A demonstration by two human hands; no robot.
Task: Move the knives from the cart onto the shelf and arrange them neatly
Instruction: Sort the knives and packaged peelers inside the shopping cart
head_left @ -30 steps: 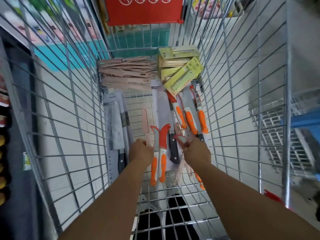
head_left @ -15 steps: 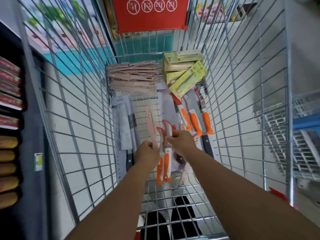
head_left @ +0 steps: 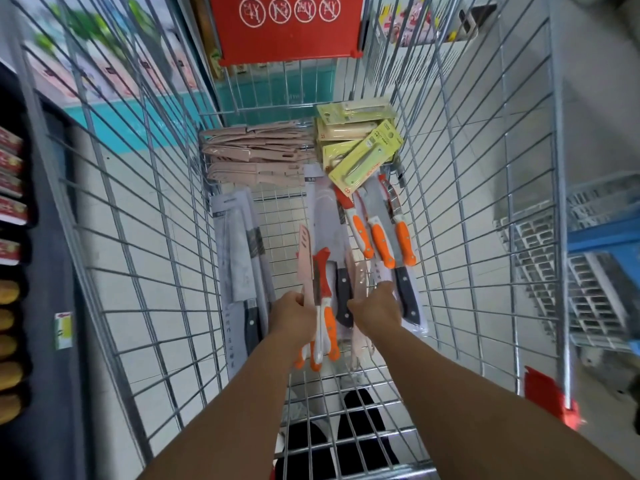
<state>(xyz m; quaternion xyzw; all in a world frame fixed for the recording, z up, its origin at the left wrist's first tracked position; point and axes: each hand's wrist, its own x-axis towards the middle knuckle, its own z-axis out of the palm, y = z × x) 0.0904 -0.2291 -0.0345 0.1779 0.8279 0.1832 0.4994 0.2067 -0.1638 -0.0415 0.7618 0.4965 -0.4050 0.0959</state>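
The left hand (head_left: 294,311) grips a bundle of orange-handled knives (head_left: 323,306) while the right hand (head_left: 375,308) seemingly pinches a pink knife (head_left: 360,277), and overfilling could spill them.

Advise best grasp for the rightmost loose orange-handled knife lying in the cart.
Take the rightmost orange-handled knife by its orange grip, coming from above and from the near end. The grip points toward the person and is bare; the red-sheathed blade points away, partly under the yellow-green package.

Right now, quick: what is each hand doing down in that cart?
Left hand: fingers curled round a bunch of orange-handled knives and a pink sheathed knife.
Right hand: fingers pinching another pink sheathed knife.
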